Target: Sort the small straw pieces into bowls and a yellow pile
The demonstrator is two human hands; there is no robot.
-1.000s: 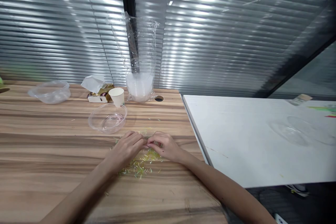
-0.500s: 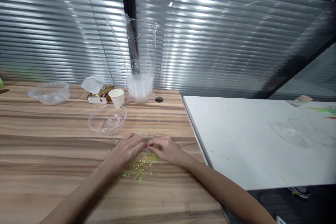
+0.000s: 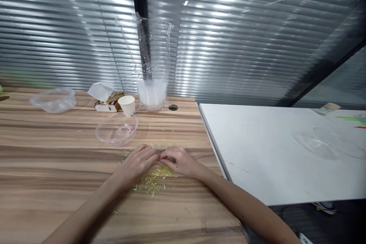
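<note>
Low over the wood-grain table, my left hand (image 3: 140, 162) and my right hand (image 3: 180, 161) meet fingertip to fingertip. Both are closed in a pinch, and whatever sits between the fingers is hidden or too small to name. Below and around them lies a scatter of short, thin, shiny yellow-green strips (image 3: 151, 185). Just beyond my left hand stands a clear round plastic bowl (image 3: 116, 133), with something small and pinkish at its bottom.
Farther back are a paper cup (image 3: 127, 105), a tissue box (image 3: 107, 106), another clear bowl (image 3: 54, 103) and a plastic-wrapped stack of white containers (image 3: 152, 95). A white table (image 3: 257, 152) adjoins at right, bearing clear lids (image 3: 317, 145). Blinds (image 3: 234, 45) rise behind.
Almost nothing differs. Both hands keep the same pinched pose at the same spot, and the view has shifted very slightly.
</note>
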